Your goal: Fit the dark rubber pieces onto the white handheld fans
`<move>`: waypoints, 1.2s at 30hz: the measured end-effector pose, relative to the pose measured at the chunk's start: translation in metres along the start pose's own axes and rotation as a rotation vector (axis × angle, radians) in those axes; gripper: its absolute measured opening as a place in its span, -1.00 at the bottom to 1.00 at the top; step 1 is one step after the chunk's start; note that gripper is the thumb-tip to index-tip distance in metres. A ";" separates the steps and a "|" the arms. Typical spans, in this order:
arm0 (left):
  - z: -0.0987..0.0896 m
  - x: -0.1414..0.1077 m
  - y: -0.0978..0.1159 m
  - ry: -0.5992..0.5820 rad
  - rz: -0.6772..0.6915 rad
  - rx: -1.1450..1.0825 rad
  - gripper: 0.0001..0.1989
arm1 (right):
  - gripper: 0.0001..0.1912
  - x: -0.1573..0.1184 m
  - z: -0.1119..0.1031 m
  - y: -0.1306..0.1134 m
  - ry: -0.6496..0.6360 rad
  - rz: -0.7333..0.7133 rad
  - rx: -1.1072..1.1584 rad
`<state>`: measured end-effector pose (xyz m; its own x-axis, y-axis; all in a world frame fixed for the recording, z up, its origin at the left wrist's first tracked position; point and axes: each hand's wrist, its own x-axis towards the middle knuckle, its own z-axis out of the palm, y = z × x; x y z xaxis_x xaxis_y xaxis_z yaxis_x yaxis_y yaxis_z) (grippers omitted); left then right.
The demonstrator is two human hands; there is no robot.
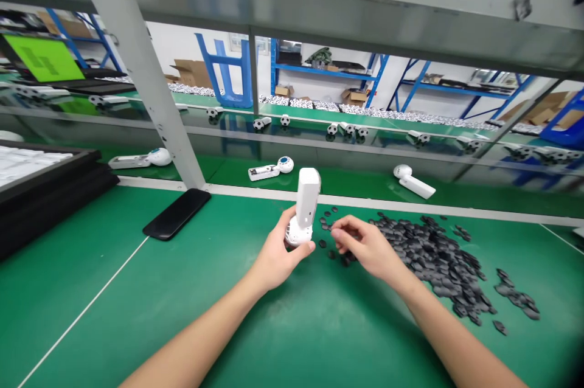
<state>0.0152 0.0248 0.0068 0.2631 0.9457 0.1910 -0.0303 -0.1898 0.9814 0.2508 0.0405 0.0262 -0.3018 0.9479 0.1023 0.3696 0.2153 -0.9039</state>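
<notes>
My left hand [285, 254] is closed around the round, vented head of a white handheld fan [308, 196]. Its handle points upward, and the palm covers part of the head. To the right, my right hand [362, 245] hovers low over the green work surface with thumb and forefinger pinched together; whatever is between the fingertips is too small to make out. Small flat black pieces [438, 260] lie in a broad loose pile beside and beyond that hand. A few single black pieces [322, 243] are scattered between the two hands.
A black phone [177, 214] lies at the left, near a metal post [141, 72]. Black trays [50, 193] are stacked at the far left. Beyond the white ledge, more white fans [413, 182] rest on a green belt [328, 184]. A metal beam [319, 5] crosses overhead.
</notes>
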 end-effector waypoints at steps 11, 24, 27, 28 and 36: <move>0.006 -0.007 0.005 -0.113 0.067 0.223 -0.37 | -0.69 -0.012 0.025 -0.008 -0.106 0.142 0.251; 0.008 -0.013 0.000 -0.203 0.069 0.296 -0.51 | -0.59 -0.010 0.034 0.009 -0.123 0.257 0.161; 0.006 -0.010 0.001 -0.262 0.050 0.226 -0.53 | -0.58 -0.010 0.033 0.010 -0.156 0.150 0.131; 0.005 -0.009 -0.001 -0.268 0.015 0.151 -0.53 | -0.60 -0.010 0.033 0.008 -0.158 0.096 0.120; -0.006 0.008 -0.014 0.032 -0.174 0.050 -0.61 | -0.40 0.003 0.003 0.003 -0.064 -0.155 -0.023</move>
<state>0.0117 0.0363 -0.0050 0.2291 0.9732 0.0201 0.0607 -0.0349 0.9975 0.2484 0.0430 0.0221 -0.4122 0.8859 0.2127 0.3338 0.3641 -0.8695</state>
